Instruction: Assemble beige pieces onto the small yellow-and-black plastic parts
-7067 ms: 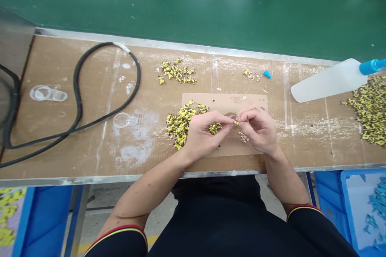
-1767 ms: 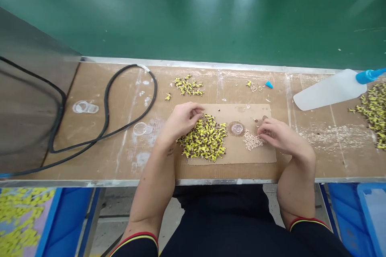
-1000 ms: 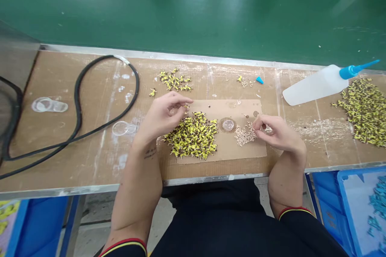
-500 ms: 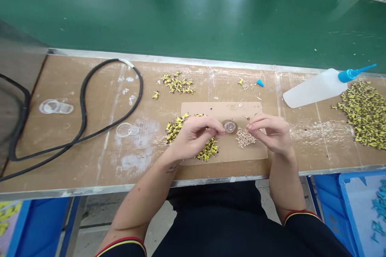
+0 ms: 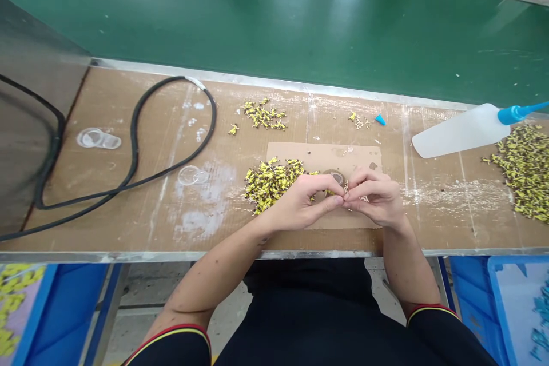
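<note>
Head view, black cable (image 5: 135,146), bottle (image 5: 463,130); yellow pieces (image 5: 272,183)

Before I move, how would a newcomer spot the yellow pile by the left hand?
On the worktable, find the pale cardboard sheet before the person. The yellow-and-dark pile overlaps its left edge, partly hidden by the left hand. Unlike the looser scatter farther back and the heap near the bottle, it lies partly on the sheet.
</note>
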Action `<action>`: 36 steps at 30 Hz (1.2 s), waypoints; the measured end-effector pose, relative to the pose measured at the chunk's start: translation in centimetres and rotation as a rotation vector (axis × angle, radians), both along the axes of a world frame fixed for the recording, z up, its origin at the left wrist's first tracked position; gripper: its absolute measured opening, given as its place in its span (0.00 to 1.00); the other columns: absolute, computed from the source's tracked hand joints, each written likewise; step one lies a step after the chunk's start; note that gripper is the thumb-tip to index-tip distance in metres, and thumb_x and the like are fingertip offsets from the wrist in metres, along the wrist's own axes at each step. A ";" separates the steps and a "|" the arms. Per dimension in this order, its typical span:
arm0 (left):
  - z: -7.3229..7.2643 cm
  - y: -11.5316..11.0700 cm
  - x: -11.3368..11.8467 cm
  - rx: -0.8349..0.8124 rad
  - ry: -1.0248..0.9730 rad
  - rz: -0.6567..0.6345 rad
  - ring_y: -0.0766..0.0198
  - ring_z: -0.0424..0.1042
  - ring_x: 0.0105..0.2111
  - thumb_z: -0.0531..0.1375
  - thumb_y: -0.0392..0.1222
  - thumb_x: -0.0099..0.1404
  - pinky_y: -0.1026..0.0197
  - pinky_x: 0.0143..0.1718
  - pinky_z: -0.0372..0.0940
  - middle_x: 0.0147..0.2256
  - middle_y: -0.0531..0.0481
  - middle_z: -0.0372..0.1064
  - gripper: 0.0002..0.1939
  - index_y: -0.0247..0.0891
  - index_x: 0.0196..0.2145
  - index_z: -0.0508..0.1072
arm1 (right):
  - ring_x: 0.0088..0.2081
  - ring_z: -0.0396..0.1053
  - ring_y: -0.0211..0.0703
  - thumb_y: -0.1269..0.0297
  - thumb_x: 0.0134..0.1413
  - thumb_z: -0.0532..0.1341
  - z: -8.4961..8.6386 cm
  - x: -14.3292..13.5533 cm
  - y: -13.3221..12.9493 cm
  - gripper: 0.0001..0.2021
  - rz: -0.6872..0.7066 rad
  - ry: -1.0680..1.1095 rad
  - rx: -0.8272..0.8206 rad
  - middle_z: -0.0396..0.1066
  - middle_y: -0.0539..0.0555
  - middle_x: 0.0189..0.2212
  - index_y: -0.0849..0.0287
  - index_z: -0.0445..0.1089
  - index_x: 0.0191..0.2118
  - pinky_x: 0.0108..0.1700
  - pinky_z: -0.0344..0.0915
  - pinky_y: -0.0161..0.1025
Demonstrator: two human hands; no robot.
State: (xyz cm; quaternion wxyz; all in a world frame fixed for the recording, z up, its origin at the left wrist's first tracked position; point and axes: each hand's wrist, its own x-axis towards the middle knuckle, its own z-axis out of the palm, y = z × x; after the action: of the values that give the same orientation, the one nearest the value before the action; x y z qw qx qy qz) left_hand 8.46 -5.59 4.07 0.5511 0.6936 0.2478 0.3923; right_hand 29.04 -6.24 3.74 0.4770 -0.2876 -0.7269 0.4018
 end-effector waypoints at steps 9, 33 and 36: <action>-0.5 -0.1 -0.1 -0.046 0.073 0.048 0.69 0.66 0.27 0.57 0.39 0.70 0.65 0.32 0.61 0.27 0.53 0.71 0.09 0.36 0.31 0.72 | 0.29 0.71 0.39 0.75 0.58 0.67 0.4 -0.4 0.0 0.08 -0.075 -0.168 0.212 0.75 0.51 0.30 0.54 0.79 0.40 0.31 0.70 0.39; -0.7 0.2 -0.3 -0.261 0.015 0.069 0.67 0.70 0.29 0.56 0.43 0.71 0.63 0.33 0.65 0.29 0.50 0.73 0.13 0.36 0.32 0.74 | 0.31 0.74 0.40 0.73 0.61 0.64 0.8 0.5 0.3 0.06 -0.132 -0.276 0.196 0.77 0.52 0.31 0.54 0.77 0.38 0.32 0.71 0.39; -1.2 0.8 -1.1 -0.325 -0.190 0.219 0.64 0.76 0.33 0.57 0.41 0.69 0.60 0.38 0.71 0.35 0.47 0.78 0.09 0.36 0.37 0.77 | 0.32 0.73 0.40 0.71 0.62 0.65 0.6 2.0 0.7 0.04 -0.186 -0.400 0.092 0.77 0.52 0.31 0.55 0.77 0.37 0.34 0.70 0.39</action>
State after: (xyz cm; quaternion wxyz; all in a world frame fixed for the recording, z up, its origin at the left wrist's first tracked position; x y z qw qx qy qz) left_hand 7.39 -4.83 2.88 0.6306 0.5246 0.3285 0.4682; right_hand 31.00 -5.51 4.36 0.3708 -0.4051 -0.7951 0.2573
